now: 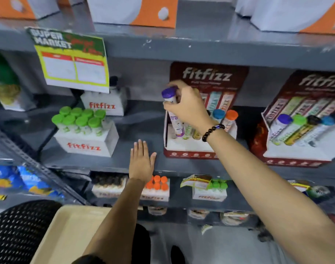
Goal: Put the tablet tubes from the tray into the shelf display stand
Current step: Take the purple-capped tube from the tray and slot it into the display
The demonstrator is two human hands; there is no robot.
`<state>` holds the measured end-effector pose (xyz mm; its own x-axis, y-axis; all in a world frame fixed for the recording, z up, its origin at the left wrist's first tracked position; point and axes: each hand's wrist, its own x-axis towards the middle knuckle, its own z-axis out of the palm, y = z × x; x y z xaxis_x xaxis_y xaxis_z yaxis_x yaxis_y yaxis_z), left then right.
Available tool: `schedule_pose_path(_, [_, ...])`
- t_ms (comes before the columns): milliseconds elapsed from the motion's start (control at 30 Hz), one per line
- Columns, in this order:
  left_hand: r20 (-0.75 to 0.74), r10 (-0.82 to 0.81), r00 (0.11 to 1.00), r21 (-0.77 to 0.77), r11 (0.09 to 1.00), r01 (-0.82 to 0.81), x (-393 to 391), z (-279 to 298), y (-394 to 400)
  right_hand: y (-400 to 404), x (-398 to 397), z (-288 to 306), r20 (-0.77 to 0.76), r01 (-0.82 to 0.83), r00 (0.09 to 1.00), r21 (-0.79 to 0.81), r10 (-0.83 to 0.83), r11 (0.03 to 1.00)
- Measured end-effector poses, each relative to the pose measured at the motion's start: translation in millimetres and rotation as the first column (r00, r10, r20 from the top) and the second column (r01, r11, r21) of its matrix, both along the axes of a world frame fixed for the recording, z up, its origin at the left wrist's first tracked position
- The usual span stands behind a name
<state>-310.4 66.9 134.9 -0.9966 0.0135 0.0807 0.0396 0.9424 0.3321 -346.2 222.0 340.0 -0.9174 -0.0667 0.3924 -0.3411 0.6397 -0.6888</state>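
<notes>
Your right hand (188,107) is closed around a purple-capped tube (172,111), gripping it near the top with the cap poking out above your fingers. That tube stands nearly upright, its lower end down in the leftmost slot of the dark red display stand (191,155) on the middle shelf (140,130).

Your left hand (141,162): open, fingers straight and together, palm down flat on the front of the same shelf, just left of the stand. It holds nothing.

Also in the stand, to the right of your wrist: a blue-capped tube (219,113) and an orange-capped tube (231,115), both leaning back against the printed card; two more tubes sit between these and the purple one (their caps are hidden behind your hand). A dark bead bracelet (212,131) circles your right wrist.

Second display stand (296,161), far right on the same shelf: holds tubes with purple, green, black and blue caps.

White box of green-capped tubes (84,134): left on the same shelf, well apart from the stand.

Yellow-and-green price sign (71,60): hangs from the edge of the shelf above.

Beige tray (67,235): bottom of the view, below your left forearm; the part that shows is bare.
</notes>
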Motion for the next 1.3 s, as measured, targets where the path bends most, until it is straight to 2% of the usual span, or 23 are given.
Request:
schedule_pose_path(200, [0.032, 0.021, 0.999, -0.07, 0.997, -0.018, -3, -14, -2, 16, -16, 7, 0.195, -0.073, 0.979, 0.032, 0.065, 0.997])
schedule_pose_path(400, [0.042, 0.033, 0.999, -0.089, 0.996, -0.029, -3, -15, -2, 18, -23, 13, 0.307, -0.17, 0.946, 0.198, 0.103, 0.965])
schedule_pose_path(667, [0.052, 0.03, 0.998, -0.106, 0.994, -0.024, -1, -11, -1, 10, -26, 12, 0.337, -0.195, 0.94, 0.414, 0.049, 0.889])
schedule_pose_path(1000, [0.063, 0.039, 0.997, -0.123, 0.992, -0.031, -1, -11, 0, 14, -27, 10, 0.327, -0.187, 0.945, 0.492, 0.018, 0.85])
schedule_pose_path(1300, [0.071, 0.037, 0.997, -0.104, 0.994, -0.029, 2, -9, 0, 9, -21, -2, 0.37, -0.254, 0.927, 0.512, 0.056, 0.821])
